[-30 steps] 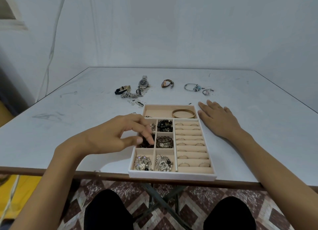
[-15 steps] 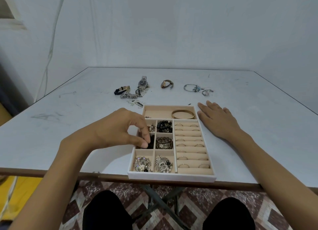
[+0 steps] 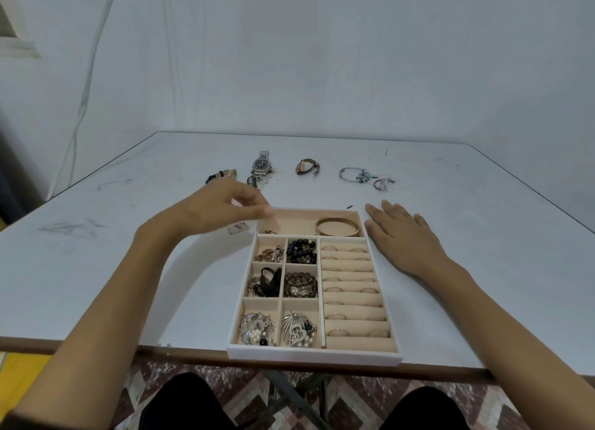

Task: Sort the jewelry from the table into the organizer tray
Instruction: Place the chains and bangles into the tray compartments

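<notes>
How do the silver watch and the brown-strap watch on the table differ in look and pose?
The silver watch has a metal link band and a dark dial that faces up; the brown-strap watch has a brown strap that curls round, and it lies on its side, so its dial hardly shows. The silver watch lies left of the brown-strap watch. Both rest on the table beyond the organizer tray, not yet sorted.

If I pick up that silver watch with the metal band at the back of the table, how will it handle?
The silver watch will probably feel heavy for its size, since case and band look like metal. Its linked band likely flexes and droops rather than staying stiff. Lying flat, it should slide, not roll.
</notes>
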